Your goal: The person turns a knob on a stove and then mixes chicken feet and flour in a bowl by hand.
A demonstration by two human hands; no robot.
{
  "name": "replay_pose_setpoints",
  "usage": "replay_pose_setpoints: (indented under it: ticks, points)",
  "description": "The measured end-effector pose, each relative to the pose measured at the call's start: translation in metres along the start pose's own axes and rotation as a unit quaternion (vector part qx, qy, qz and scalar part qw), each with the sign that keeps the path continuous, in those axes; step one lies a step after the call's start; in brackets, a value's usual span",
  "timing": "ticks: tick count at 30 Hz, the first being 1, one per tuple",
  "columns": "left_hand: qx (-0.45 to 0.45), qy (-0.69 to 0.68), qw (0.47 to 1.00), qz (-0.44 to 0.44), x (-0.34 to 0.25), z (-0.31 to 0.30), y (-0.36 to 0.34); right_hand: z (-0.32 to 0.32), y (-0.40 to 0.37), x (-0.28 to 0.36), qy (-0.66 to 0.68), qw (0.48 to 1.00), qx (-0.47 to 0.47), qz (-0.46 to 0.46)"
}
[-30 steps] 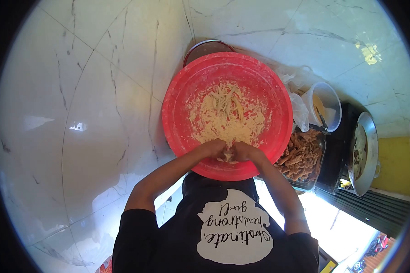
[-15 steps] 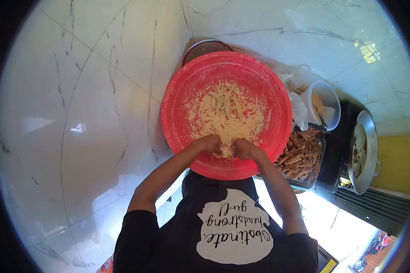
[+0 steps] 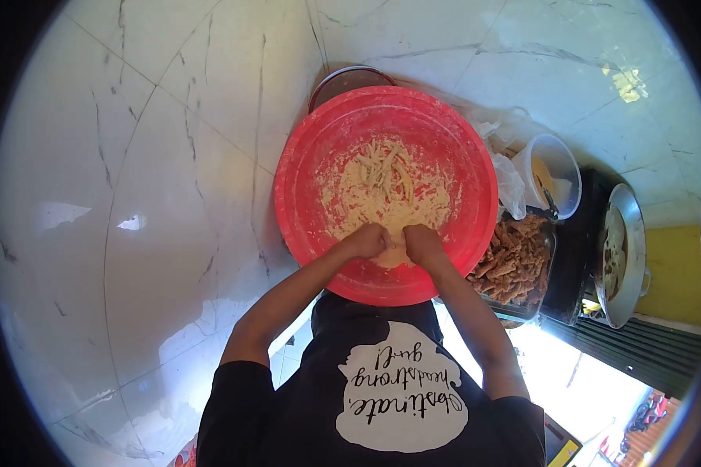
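A wide red plastic basin (image 3: 304, 249) stands in front of me, with pale floury powder (image 3: 350, 202) spread over its bottom. On the far part of the powder lies a small heap of flour-coated strips (image 3: 388, 167). My left hand (image 3: 368, 240) is closed in a fist over the near side of the powder. Close beside it, a small gap apart, my right hand (image 3: 423, 243) is closed too. Whatever is inside either fist is hidden by the fingers.
Right of the basin is a glass tray (image 3: 549, 268) heaped with brown fried pieces (image 3: 514, 265). Behind it stand a clear plastic tub (image 3: 572, 175) and a plastic bag (image 3: 509, 187). A large metal pan (image 3: 635, 257) sits on the black stove (image 3: 572, 272). Tiled walls rise behind and left.
Both fists have lifted slightly out of the powder and now show more fully. My right hand has shifted a little up and to the right.
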State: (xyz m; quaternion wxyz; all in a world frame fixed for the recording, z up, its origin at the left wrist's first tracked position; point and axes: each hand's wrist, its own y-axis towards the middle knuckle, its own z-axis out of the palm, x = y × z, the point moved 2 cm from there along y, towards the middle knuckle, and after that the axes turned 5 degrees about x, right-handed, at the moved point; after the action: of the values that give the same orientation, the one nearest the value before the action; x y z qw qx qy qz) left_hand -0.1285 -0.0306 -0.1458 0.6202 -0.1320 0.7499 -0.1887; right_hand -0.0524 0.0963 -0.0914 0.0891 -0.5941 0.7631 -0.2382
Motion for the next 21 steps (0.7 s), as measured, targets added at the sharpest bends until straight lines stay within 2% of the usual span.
replay_pose_setpoints:
  ticks: [1,2,3,5,6,8,10,13,16,21]
  points:
    - [-0.145,0.054,0.988,-0.022,0.002,-0.005,-0.002,0.005,0.001,0.001,0.017,0.999,0.050,-0.003]
    - [-0.287,0.107,0.951,-0.043,0.003,-0.010,-0.005,0.008,0.002,0.002,0.017,0.999,0.050,-0.005]
    - [-0.288,0.107,0.951,-0.043,0.002,-0.012,-0.007,0.011,0.001,0.005,0.042,0.996,0.069,-0.028]
    - [-0.111,0.120,0.987,0.012,-0.002,-0.012,-0.009,0.011,0.001,0.006,0.065,0.992,0.089,-0.054]
    - [-0.114,0.119,0.986,0.012,-0.006,-0.010,-0.012,0.005,-0.001,0.009,0.091,0.987,0.119,-0.061]
    - [0.010,0.157,0.987,-0.023,-0.014,0.005,-0.018,0.003,0.001,0.007,0.114,0.980,0.151,-0.068]
    - [0.002,0.176,0.984,-0.024,-0.018,0.009,-0.017,0.008,0.005,0.003,0.141,0.955,0.240,-0.102]
    - [-0.010,0.193,0.981,-0.027,-0.014,0.011,-0.015,0.002,-0.002,0.004,0.165,0.936,0.292,-0.107]
    - [-0.012,0.200,0.979,-0.030,-0.009,0.011,-0.011,-0.004,-0.007,0.009,0.161,0.942,0.282,-0.078]
    - [0.026,0.176,0.983,-0.032,-0.016,0.002,-0.016,0.004,-0.003,0.007,0.157,0.957,0.223,-0.101]
